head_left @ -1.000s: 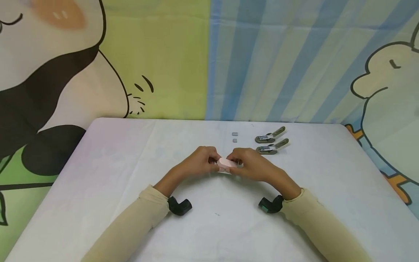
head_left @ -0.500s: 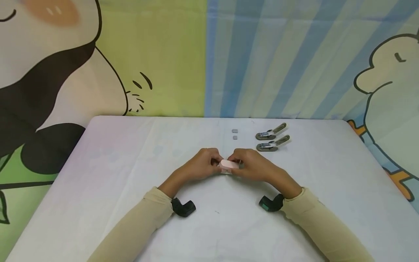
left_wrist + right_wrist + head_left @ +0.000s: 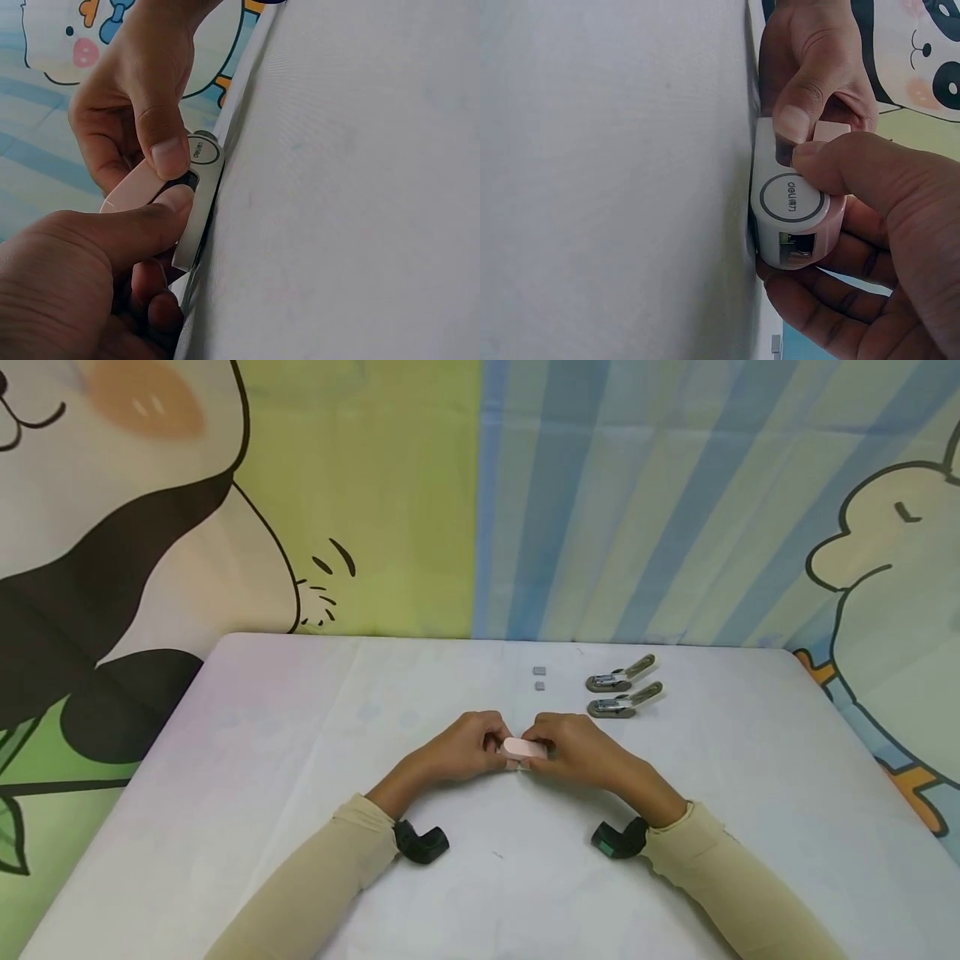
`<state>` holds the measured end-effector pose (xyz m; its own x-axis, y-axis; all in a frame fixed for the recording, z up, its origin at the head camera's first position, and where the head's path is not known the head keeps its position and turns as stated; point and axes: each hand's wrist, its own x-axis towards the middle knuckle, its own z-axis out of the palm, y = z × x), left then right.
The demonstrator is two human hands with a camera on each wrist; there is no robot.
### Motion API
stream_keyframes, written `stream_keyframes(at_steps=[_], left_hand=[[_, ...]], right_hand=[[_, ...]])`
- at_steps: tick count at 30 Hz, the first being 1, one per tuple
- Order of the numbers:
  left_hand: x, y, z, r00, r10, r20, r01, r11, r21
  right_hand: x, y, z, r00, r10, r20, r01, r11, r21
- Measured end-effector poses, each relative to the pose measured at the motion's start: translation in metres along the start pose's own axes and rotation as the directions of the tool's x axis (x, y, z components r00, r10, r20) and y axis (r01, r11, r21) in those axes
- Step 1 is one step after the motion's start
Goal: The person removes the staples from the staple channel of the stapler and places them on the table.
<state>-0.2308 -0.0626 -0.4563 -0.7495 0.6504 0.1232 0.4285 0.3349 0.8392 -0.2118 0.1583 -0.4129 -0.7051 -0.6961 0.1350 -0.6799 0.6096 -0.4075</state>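
Observation:
A small pink and white mini stapler (image 3: 522, 747) lies between both hands near the middle of the table. My left hand (image 3: 465, 747) grips its left end, and my right hand (image 3: 581, 747) grips the right end. Both thumbs press close together at a dark recess in the white side of the stapler (image 3: 196, 225). In the right wrist view, the stapler (image 3: 791, 196) shows a round logo and a window with metal inside at its end. Fingers cover much of the pink top and the far side.
Two olive-grey staplers (image 3: 610, 682) (image 3: 611, 707) with raised levers lie behind my right hand. Two small grey blocks (image 3: 539, 671) (image 3: 539, 686) sit to their left. The white-covered table (image 3: 300, 710) ends at a printed cloth backdrop (image 3: 405, 510).
Both hands have drawn the stapler slightly nearer to the body, and its pink top lies more level from left to right. The grip stays much the same; the head view tilts a little.

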Motion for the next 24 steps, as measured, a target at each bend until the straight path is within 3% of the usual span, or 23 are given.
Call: stream_keyframes(at_steps=[12,17,24], left_hand=[[0.001,0.009,0.000,0.997,-0.052,-0.051,0.053,0.999,0.013],[0.003,0.008,0.001,0.997,-0.034,-0.066,0.036,0.999,0.034],[0.002,0.005,0.003,0.998,0.004,-0.070,0.001,0.998,0.062]], right_hand=[[-0.004,0.000,-0.002,0.995,-0.069,-0.070,0.066,0.997,-0.033],[-0.004,-0.001,-0.007,0.997,-0.026,-0.076,0.026,1.000,0.003],[-0.003,0.000,-0.010,0.999,0.034,-0.002,-0.033,0.991,0.130]])
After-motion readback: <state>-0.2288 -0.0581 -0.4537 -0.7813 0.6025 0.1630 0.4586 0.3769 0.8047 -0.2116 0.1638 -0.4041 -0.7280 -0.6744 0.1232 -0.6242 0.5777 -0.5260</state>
